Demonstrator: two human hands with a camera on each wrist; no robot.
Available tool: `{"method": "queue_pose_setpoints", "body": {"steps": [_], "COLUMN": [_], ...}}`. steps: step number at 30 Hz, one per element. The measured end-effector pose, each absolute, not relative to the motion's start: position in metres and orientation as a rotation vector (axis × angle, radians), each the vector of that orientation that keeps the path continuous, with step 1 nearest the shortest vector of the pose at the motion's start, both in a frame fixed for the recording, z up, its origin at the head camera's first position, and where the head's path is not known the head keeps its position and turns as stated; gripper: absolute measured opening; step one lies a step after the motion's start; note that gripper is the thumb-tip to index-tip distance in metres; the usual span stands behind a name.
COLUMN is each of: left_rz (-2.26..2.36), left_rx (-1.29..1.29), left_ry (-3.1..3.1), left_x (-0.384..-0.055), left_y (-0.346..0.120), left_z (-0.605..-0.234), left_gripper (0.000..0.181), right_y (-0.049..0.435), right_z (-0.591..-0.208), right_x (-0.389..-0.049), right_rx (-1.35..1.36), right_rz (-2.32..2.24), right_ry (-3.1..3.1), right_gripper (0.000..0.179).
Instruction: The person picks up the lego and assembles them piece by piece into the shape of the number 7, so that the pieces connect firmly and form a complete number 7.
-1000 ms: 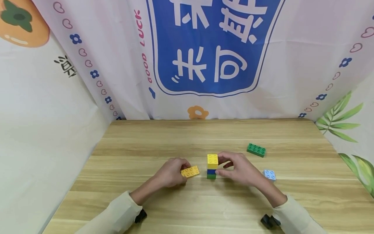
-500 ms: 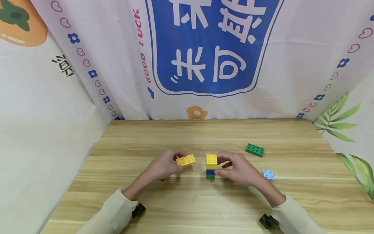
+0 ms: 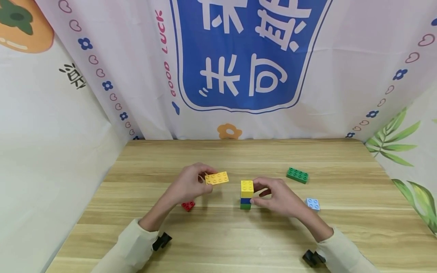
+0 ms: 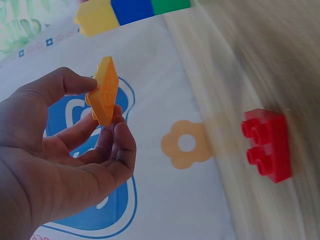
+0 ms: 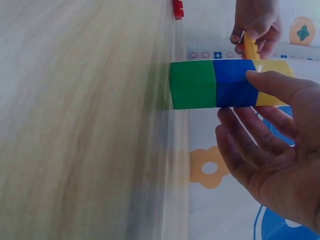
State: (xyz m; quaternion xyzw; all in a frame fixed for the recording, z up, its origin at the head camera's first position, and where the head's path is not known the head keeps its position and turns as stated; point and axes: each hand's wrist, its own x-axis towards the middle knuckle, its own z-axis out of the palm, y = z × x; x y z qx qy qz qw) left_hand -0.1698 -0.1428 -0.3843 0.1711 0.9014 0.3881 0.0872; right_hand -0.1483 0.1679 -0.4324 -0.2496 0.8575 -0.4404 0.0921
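Note:
In the head view my left hand (image 3: 192,183) pinches a flat yellow-orange building brick (image 3: 216,178) by its left end, held above the table to the left of a tower. The left wrist view shows that thin brick (image 4: 106,92) between thumb and fingers. The tower stands upright on the table: a green block (image 3: 245,206) at the bottom, a blue block (image 3: 246,200) in the middle, a yellow block (image 3: 247,188) on top. My right hand (image 3: 278,196) grips the tower from its right side; in the right wrist view the thumb lies on the blue block (image 5: 232,85).
A red brick (image 3: 188,205) lies on the table behind my left wrist, partly covered in the head view. On the right are a green brick (image 3: 297,175) and a light blue brick (image 3: 312,204). A printed cloth (image 3: 205,125) hangs behind the wooden table (image 3: 259,242).
My left hand has lifted the yellow-orange brick and carried it up and slightly left. The red brick has come into sight. My right hand keeps its grip on the tower.

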Motion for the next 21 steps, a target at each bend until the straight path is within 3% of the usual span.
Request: {"method": "queue_pose_setpoints", "body": {"steps": [21], "left_rz": [1.207], "left_rx": [0.624], "left_ry": [2.698], "left_x": [-0.163], "left_y": [-0.128], "left_z": [-0.364], "left_gripper": [0.040], "right_y": [0.167], "right_z": [-0.430], "right_x": [-0.148], "right_rx": [-0.732], "right_rz": [-1.314], "right_ry": [2.538], "right_gripper": [0.033]}}
